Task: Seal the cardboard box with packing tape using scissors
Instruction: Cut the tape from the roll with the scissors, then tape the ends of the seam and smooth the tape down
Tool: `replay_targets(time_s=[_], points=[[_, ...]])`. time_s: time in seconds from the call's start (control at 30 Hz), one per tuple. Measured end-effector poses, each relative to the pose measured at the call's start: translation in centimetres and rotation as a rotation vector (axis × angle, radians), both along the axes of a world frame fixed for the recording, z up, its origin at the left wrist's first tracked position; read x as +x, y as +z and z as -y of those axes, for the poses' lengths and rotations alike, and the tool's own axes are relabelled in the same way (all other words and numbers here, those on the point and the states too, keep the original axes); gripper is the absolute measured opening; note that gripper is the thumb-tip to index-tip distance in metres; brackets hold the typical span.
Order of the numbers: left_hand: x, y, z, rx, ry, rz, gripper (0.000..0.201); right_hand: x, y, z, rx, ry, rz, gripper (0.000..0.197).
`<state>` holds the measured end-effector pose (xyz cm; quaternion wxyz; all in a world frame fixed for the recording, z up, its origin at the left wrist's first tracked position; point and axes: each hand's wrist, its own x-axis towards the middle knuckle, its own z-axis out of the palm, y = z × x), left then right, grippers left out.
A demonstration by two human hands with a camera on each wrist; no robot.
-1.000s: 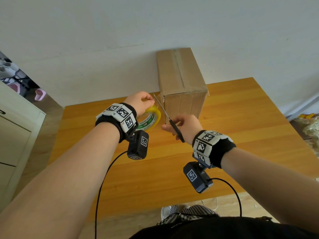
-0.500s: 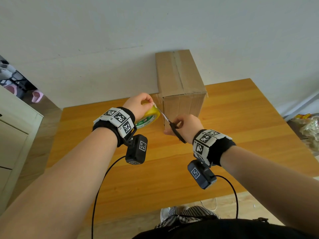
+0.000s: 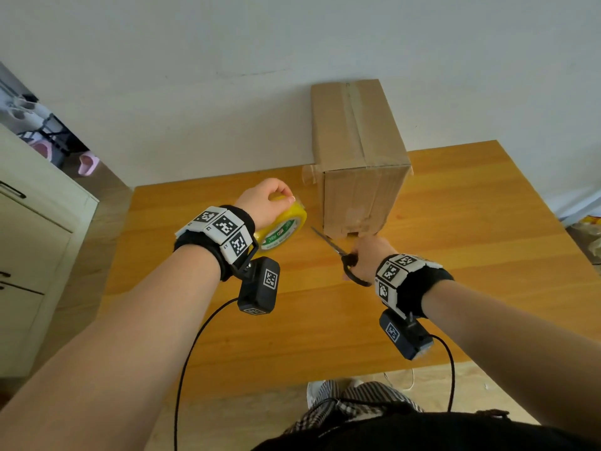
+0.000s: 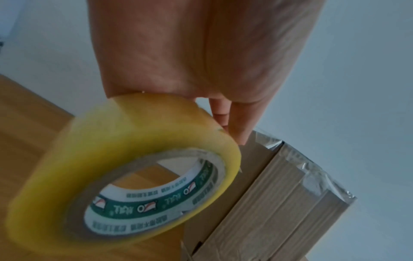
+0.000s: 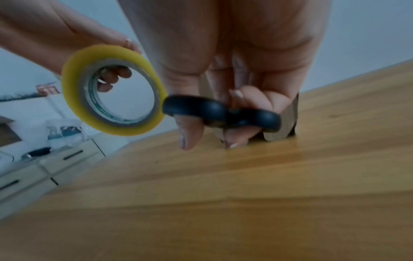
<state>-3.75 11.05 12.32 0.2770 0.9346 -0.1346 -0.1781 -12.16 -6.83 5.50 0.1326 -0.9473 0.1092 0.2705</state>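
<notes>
A tall cardboard box [image 3: 357, 157] stands at the back of the wooden table [image 3: 455, 255], with clear tape along its top seam and a loose tape end [image 3: 309, 175] sticking out at its left corner. My left hand [image 3: 266, 203] grips a yellow tape roll [image 3: 283, 231] left of the box, fingers through its core [image 5: 111, 77]. My right hand [image 3: 367, 258] holds black-handled scissors [image 3: 341, 255] just in front of the box's base, blades together and pointing left, thumb and fingers in the loops [image 5: 221, 113]. The roll [image 4: 125, 176] is apart from the box [image 4: 279, 203].
A white wall rises right behind the box. Cream drawers [image 3: 29, 255] stand left of the table. Bags lie on the floor at the far right [image 3: 588, 229]. Cables hang from both wrist cameras over the table's near edge.
The tape strip between roll and box is now cut. My left hand has pulled the roll down and away from the box. My right hand has dropped the scissors toward the table.
</notes>
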Motion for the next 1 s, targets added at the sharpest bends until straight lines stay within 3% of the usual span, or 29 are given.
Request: replay_targets(time_s=[0.17,0.27,0.4,0.67,0.77,0.9,1.0], points=[[-1.0,-1.5,-0.6,-0.039,0.046,-0.032,0.026,-0.4,-2.7,-0.2,-0.053,0.049,-0.126,0.012],[-1.2,-2.3,-0.8,-0.083,0.083,-0.046,0.024,-0.9,-3.8,-0.3,-0.033,0.035,-0.103,0.032],[-1.2,-2.7,-1.1,-0.119,0.137,-0.061,0.022,-1.3,-4.0,-0.4,-0.091,0.096,-0.104,0.02],[-0.5,-2.4,-0.7,-0.17,0.227,-0.013,0.028,-1.0,-3.0,-0.9,-0.166,0.137,-0.078,0.017],[-0.2,-1.9,-0.3,-0.224,0.273,-0.014,0.032,-0.4,-1.1,-1.1,-0.121,0.124,0.233,0.017],[0.1,-1.1,0.6,-0.292,0.344,-0.037,0.048,1.1,2.4,-1.4,0.097,0.136,0.986,0.021],[0.3,-0.5,1.3,-0.318,0.386,-0.052,0.065,2.8,4.5,-0.8,0.018,0.175,1.192,0.02]])
